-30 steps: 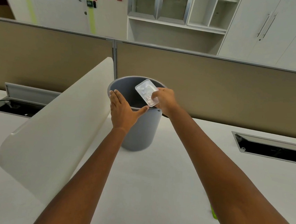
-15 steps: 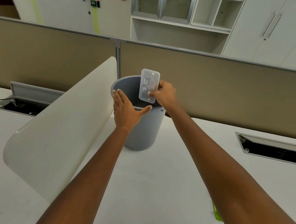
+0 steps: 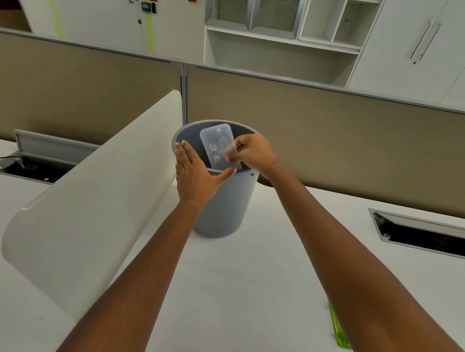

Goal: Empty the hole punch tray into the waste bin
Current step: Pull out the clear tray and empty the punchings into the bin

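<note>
1. Two hands are at work over the grey waste bin (image 3: 224,203), which stands on the white bench (image 3: 243,290) close to the beige partition (image 3: 343,135).
2. Our right hand (image 3: 251,155) pinches the clear plastic tray (image 3: 219,149) by its lower right edge with fingertips and thumb. The tray is tipped up on end, nearly upright, directly over the bin's mouth, its lower end dipping just below the rim.
3. Our left hand (image 3: 196,173) holds nothing: palm flat, fingers together and extended, laid on the near-left rim with the thumb spread across the near edge. We read it as steadying the bin.
4. Progress, as we judge it: the tray is off the punch, carried to the bin and tilted to pour, so the dumping step is in hand. We cannot tell whether any paper dots remain inside; the plastic is blurred and no scraps show falling.
5. Left to do, as we see it: perhaps a shake or tap, then refit the tray. The punch itself is not clearly in view.
6. Both forearms reach forward, nearly straight, converging on the bin.
</note>
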Demonstrator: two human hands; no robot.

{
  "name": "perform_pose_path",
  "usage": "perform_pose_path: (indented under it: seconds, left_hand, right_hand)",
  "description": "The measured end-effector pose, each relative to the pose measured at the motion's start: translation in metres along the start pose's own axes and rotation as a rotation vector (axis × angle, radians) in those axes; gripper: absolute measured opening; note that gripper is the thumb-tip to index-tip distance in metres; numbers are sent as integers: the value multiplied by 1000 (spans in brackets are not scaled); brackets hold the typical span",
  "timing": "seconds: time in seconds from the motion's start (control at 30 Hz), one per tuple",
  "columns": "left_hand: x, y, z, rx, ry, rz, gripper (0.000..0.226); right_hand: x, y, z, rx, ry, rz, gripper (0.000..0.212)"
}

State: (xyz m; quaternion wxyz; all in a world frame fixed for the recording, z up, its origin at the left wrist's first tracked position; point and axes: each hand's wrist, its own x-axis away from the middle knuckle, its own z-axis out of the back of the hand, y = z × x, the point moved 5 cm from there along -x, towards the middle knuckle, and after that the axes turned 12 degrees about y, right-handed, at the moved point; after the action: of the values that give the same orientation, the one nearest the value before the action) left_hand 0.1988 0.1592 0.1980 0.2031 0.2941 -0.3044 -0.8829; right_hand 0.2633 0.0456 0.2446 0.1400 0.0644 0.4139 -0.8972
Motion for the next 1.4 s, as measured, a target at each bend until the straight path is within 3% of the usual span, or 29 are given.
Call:
perform_pose_path:
  seconds: [0.2,0.37,0.5,0.67,0.87,1.0,1.17,1.3,1.4]
  left_hand:
    - [0,-1,-1,1,-4,7,117]
    - [0,-1,-1,-4,-3,12,117]
    - [1,-1,-1,3,-4,17,116]
    - [0,0,-1,-23,-15,-19,108]
    - [1,0,-3,-24,-43,-15,102]
    - [1,-1,-3,-25,-24,3,106]
    - [0,-2,-3,-43,-20,-7,108]
    - [1,-2,-3,-27,-31,6,109]
    - [1,-2,-3,-35,-30,0,108]
  right_hand:
    - [9,9,3,-358,100,-211,47]
    - [15,12,3,-617,56,-299,47]
    - [16,14,3,-685,30,-322,36]
    - [13,16,2,-636,102,-309,31]
    - [6,9,14,-188,292,-22,25]
    - [7,-4,10,99,220,154,19]
    - [12,-12,0,205,-9,230,19]
    - [10,-15,8,215,113,238,20]
    - [12,-16,9,205,113,260,19]
